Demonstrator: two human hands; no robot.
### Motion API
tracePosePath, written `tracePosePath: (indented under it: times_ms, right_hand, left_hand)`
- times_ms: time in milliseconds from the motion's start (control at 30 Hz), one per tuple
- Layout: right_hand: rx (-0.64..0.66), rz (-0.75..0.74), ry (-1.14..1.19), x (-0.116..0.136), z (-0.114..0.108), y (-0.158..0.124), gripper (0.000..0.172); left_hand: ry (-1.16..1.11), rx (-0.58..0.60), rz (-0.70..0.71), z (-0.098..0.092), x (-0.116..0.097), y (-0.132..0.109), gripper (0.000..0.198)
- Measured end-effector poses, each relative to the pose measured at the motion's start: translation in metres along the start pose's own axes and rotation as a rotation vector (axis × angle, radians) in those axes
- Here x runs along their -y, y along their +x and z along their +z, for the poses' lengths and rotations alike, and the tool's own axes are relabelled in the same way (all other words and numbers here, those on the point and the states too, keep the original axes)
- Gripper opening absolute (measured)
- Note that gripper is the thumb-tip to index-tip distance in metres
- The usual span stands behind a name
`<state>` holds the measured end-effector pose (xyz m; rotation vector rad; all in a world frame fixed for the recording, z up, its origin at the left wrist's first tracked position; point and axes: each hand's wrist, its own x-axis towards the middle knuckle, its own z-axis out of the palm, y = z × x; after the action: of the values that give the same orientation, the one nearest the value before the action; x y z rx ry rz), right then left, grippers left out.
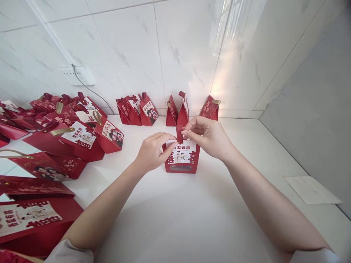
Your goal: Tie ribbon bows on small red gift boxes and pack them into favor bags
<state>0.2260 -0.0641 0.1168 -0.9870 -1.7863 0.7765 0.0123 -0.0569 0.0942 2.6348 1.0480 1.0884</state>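
Note:
A red gift box (181,168) stands upright on the white table in front of me. Its front carries a white panel with red characters and a drawn couple, above a small oval window. From its top edge rises a red ribbon handle (179,134). My left hand (155,150) is closed on the upper left edge of the box, thumb in front by the base of the ribbon. With thumb and index finger pinched, my right hand (207,137) holds the ribbon's right side; its fingertips partly cover the ribbon.
Many similar red boxes (82,146) crowd the left side. Several more stand along the tiled wall, including a group (137,111), a pair (178,111) and a single box (210,109). A flat white sheet (312,190) lies at right. A socket (78,76) with a cable is on the wall.

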Motion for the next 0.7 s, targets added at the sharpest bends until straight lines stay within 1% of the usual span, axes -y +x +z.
tracePosePath:
  times_ms: [67,100,167,233,300,500,700]
  right_hand:
    - [0.049,0.032,0.051,0.0004,-0.0024,-0.0007,0.023]
    - [0.095,0.039,0.038,0.0007,-0.0033,-0.0011,0.027]
    - [0.194,0.030,-0.051,0.0014,-0.0038,-0.0018,0.023]
    - [0.243,0.012,-0.155,0.0021,-0.0029,-0.0025,0.015]
    - [0.239,-0.002,-0.218,0.0026,-0.0015,-0.0029,0.012]
    - [0.199,-0.017,-0.313,0.0034,0.0009,-0.0041,0.006]
    - [0.172,-0.085,-0.428,0.0036,0.0032,-0.0056,0.011]
  left_hand:
    - [-0.045,0.008,-0.058,0.0007,-0.0023,0.0005,0.012]
    - [-0.079,0.014,-0.093,0.0015,-0.0036,0.0007,0.012]
    - [-0.137,0.025,-0.151,0.0034,-0.0057,0.0008,0.013]
    - [-0.155,0.021,-0.168,0.0046,-0.0070,0.0008,0.013]
    - [-0.133,0.018,-0.156,0.0045,-0.0075,0.0008,0.015]
    - [-0.051,0.035,-0.087,0.0007,-0.0090,0.0014,0.017]
    - [-0.049,0.053,-0.042,-0.0015,-0.0065,0.0029,0.019]
